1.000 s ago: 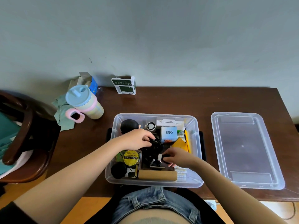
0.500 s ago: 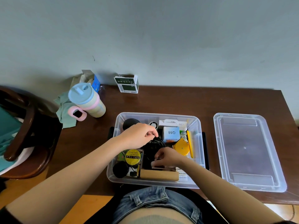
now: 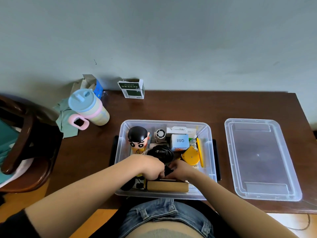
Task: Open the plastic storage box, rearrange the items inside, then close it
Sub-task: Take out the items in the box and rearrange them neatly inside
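The clear plastic storage box [image 3: 208, 134] stands open in the middle of the table, and its lid [image 3: 260, 158] lies flat to its right. Inside are a black-haired figurine [image 3: 138, 140], a coiled black cable [image 3: 161, 152], a white box marked Q88 [image 3: 180, 141], a yellow tape measure [image 3: 190, 156] and a brown box [image 3: 167, 186]. My left hand [image 3: 151, 167] and my right hand [image 3: 182, 169] meet low in the front half of the box. Their curled fingers pinch a small black piece [image 3: 169, 171] between them. What lies under the hands is hidden.
A pastel tumbler with a pink handle [image 3: 89, 109] stands at the table's back left on a green cloth [image 3: 66, 124]. A green-and-white carton [image 3: 133, 89] stands against the wall. A wooden chair [image 3: 22, 141] is at the left.
My left hand has come down from the back of the box toward the front, uncovering the figurine. It now meets my right hand over the small black piece.
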